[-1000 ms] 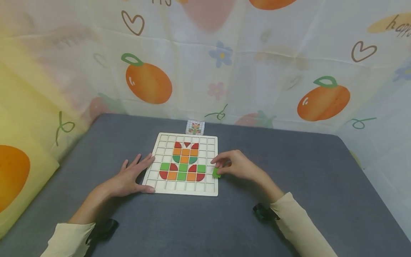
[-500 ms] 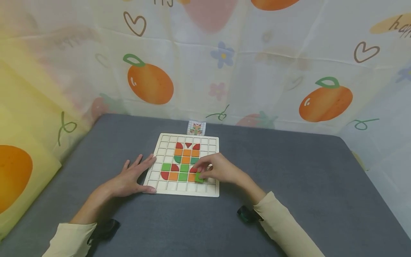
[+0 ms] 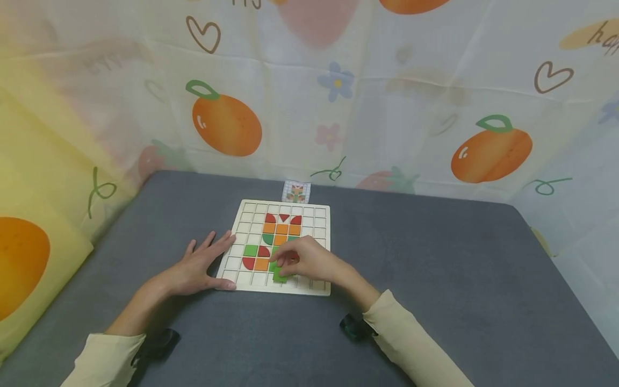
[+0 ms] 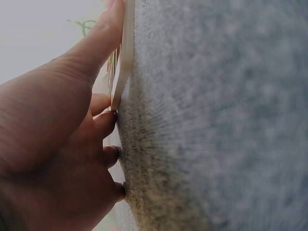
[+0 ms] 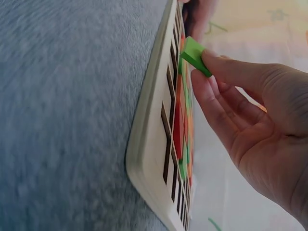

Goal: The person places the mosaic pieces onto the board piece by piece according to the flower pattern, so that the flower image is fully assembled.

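A white gridded board (image 3: 309, 289) lies on the table, holding red, orange and green tiles in a flower-like pattern. Between thumb and fingers my right hand (image 3: 309, 259) pinches a light green square tile (image 5: 195, 55). In the right wrist view that tile is tilted and just above the board. The hand covers part of the pattern's right side in the head view. My left hand (image 3: 191, 271) rests at the board's left edge, fingers spread, thumb on the near left corner. In the left wrist view its thumb (image 4: 103, 41) lies against the board's edge.
A small card (image 3: 296, 192) printed with a similar flower pattern on a grid lies just beyond the board's far edge. The grey table (image 3: 425, 258) reaches back to a hanging cloth (image 3: 377, 107) printed with fruit. Dark devices sit at both wrists.
My right hand has carried the green tile leftward from the board's right edge to the near middle of the board. The left hand has stayed at the left edge.
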The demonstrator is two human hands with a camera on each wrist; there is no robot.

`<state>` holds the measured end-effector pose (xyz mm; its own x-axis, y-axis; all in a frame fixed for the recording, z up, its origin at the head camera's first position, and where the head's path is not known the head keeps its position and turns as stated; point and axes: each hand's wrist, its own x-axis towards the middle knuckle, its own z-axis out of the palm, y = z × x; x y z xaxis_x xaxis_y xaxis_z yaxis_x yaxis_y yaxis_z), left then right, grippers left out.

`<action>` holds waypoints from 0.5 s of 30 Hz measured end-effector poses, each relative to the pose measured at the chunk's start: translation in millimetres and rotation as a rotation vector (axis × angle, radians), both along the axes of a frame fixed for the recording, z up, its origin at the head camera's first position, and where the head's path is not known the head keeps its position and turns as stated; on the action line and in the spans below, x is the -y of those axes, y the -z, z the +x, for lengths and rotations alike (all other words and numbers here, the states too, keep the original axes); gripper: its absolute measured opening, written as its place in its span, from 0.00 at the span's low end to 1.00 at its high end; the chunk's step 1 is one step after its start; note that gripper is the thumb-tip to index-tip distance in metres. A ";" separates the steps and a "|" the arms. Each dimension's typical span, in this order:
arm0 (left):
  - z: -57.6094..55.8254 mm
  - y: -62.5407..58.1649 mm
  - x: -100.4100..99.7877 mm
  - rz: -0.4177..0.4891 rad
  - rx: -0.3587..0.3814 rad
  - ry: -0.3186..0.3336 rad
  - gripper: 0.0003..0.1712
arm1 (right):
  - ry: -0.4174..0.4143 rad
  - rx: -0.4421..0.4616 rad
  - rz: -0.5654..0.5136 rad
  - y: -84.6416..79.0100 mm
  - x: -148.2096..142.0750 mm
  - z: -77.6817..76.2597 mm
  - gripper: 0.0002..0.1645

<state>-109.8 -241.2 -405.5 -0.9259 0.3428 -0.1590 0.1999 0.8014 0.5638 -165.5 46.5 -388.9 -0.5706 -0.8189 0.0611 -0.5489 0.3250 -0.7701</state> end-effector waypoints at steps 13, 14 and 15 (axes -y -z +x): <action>6.3 -0.5 -1.2 0.006 0.006 -0.024 0.66 | 0.017 -0.043 0.044 5.8 14.6 10.6 0.10; 6.6 -0.7 -1.5 0.005 0.007 -0.026 0.66 | 0.015 -0.058 0.052 6.3 15.0 11.1 0.10; 7.1 -1.0 -2.0 0.005 0.009 -0.027 0.66 | 0.012 -0.069 0.059 6.2 15.5 11.9 0.10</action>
<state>-102.7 -239.2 -404.5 -0.9333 0.3183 -0.1660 0.1729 0.8038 0.5693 -153.6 31.0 -395.1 -0.5764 -0.8155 0.0520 -0.5957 0.3758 -0.7099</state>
